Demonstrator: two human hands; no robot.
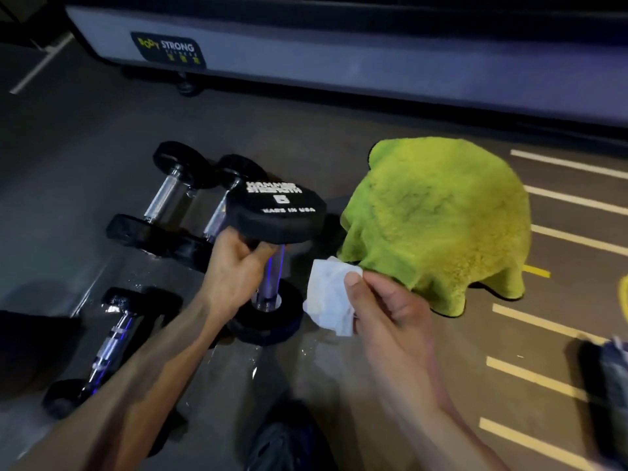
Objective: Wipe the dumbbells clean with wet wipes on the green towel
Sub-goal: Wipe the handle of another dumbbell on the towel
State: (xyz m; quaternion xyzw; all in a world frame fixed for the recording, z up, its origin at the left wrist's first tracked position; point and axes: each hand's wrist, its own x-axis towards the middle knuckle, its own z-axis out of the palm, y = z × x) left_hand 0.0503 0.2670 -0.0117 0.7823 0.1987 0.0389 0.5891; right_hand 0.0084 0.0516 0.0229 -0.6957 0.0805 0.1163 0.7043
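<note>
Dumbbells: four. One upright [276,263] at centre, chrome handle vertical. Two lying side by side at 10 o'clock: far one [159,195], near one [217,212]. Fourth lying at 8 o'clock [108,345].
Green towel: one [438,222], heaped, at 2 o'clock.
Wet wipe: one [331,297], white, crumpled, just right of centre.
Hands: two, left hand [234,266] and right hand [387,314].
Pale floor stripes: at least seven, 3 to 5 o'clock.
Machine base with logo plate: one [306,59], 12 o'clock.

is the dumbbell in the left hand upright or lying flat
Upright: the held dumbbell stands on one end on the floor, its labelled head on top, left hand gripping the handle.
</note>
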